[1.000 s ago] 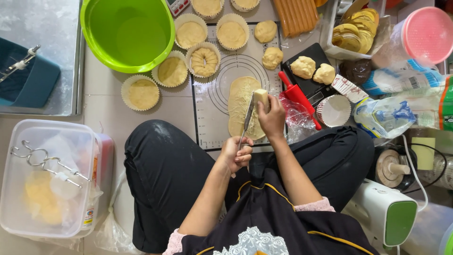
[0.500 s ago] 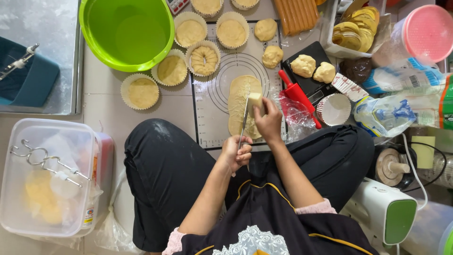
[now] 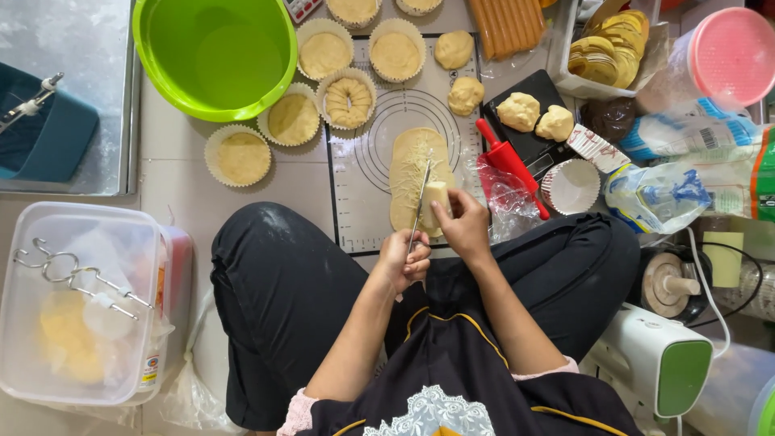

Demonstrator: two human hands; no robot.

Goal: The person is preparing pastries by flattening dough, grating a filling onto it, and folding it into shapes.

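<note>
**Materials and finishes around the baking mat**

A smooth, matt silicone-like baking mat (image 3: 363, 173) is being covered by soft, matt dough (image 3: 408, 173). Above it, a shiny metal grater (image 3: 419, 202) is being gripped; left of it, glossy plastic is being shown by the green bowl (image 3: 215, 56).

Green bowl (image 3: 215, 56), red rolling pin (image 3: 508, 164), pink-lidded tub (image 3: 722, 58), clear plastic box (image 3: 77, 303).

The right hand (image 3: 464, 226), holding the pale block (image 3: 436, 203), sits lower over the rolled dough (image 3: 412, 173) than a second earlier. The knife (image 3: 419, 206) in the left hand (image 3: 404, 260) now stands more upright, its blade against the block's left side.
</note>
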